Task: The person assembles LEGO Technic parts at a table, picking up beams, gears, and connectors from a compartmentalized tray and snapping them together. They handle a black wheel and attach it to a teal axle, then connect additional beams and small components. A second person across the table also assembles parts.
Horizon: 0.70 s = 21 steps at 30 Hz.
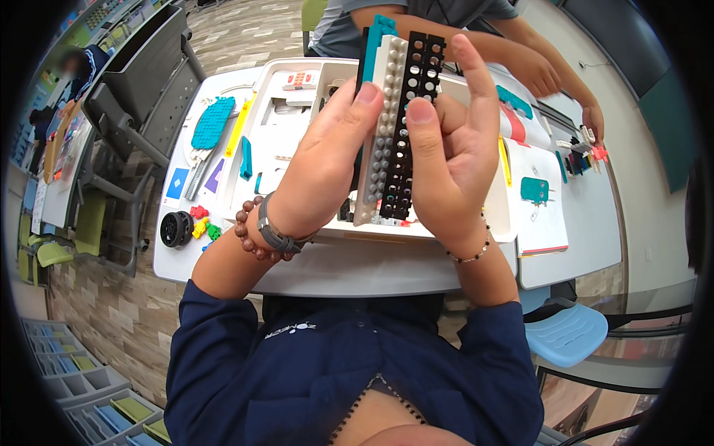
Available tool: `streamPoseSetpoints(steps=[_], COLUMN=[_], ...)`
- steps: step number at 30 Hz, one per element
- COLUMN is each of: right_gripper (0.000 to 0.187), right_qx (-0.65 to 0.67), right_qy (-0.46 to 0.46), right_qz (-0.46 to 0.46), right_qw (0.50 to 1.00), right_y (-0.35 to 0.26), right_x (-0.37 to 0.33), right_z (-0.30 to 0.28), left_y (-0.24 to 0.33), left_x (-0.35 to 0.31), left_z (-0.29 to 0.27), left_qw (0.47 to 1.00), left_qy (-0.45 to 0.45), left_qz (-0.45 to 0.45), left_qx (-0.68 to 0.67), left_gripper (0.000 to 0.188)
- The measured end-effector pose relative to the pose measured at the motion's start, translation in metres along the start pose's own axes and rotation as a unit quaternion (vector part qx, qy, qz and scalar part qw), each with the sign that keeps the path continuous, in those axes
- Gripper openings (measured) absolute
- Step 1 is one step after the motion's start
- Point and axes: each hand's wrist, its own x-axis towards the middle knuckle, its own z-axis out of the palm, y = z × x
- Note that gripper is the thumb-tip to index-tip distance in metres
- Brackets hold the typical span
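Observation:
Raised over the table is a long block of building bricks (385, 126), with a teal piece at its top, white and grey studded bricks along the middle and black beams with holes (405, 141) down its right side. My left hand (323, 152) is closed round the block's left side, thumb lying along the studded bricks. From the other side my right hand (450, 163) grips it, thumb pressed on the black beams and index finger pointing up. Its other fingers are partly hidden behind the block.
Under my hands stands a white parts tray (357, 235). Left of it lie a teal studded plate (213, 124), a yellow beam (237, 128), a black wheel (177, 229) and small coloured pieces (199, 226). An open booklet (537, 223) lies right, near another person's hand (537, 73).

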Motion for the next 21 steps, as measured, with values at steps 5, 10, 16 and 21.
streamPoseSetpoints(steps=[5, 10, 16, 21], right_gripper=[0.052, 0.051, 0.049, 0.049], right_qx=[-0.073, -0.048, -0.006, 0.127], right_qy=[-0.003, -0.043, -0.055, -0.043], right_qz=[-0.012, 0.014, -0.027, -0.079], right_qw=[0.997, 0.998, 0.998, 0.988], right_y=[-0.002, 0.0, 0.001, -0.01], right_x=[0.0, -0.005, -0.005, 0.017], right_z=[-0.002, -0.003, -0.008, -0.036], left_y=[-0.003, -0.007, -0.008, -0.008], left_x=[-0.003, -0.001, -0.001, -0.001], left_z=[0.002, 0.003, 0.0, 0.001], left_qw=[1.0, 0.998, 0.993, 0.99], left_qy=[0.003, 0.002, 0.0, -0.042], left_qz=[0.014, 0.045, 0.061, 0.027], left_qx=[0.014, 0.039, 0.096, 0.136], left_gripper=[0.035, 0.032, 0.039, 0.053])
